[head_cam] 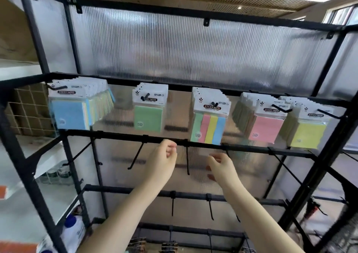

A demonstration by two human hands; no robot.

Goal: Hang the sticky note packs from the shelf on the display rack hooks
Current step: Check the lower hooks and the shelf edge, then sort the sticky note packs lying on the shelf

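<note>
Both hands raised empty below the stocked top row of the display rack; judged to be between packs, with the next one yet to be fetched.

Nearest, the left hand (164,156) has its fingers curled in on themselves, holding nothing, just under the middle crossbar (120,134); the right hand (220,165) hangs with loosely bent fingers, also empty, beside a bare hook (187,160). Beyond them, sticky note packs hang in five groups on the upper hooks: blue packs (68,112) in a deep stack at left, a green pack (148,115), striped multicolour packs (209,123), pink packs (266,125) and yellow packs (306,130) at right. Each is a clear sleeve with a white header card punched for the hook. The next move probably calls for picking up another pack from the shelf, not identifiable here, and threading its hole onto a free hook.
</note>
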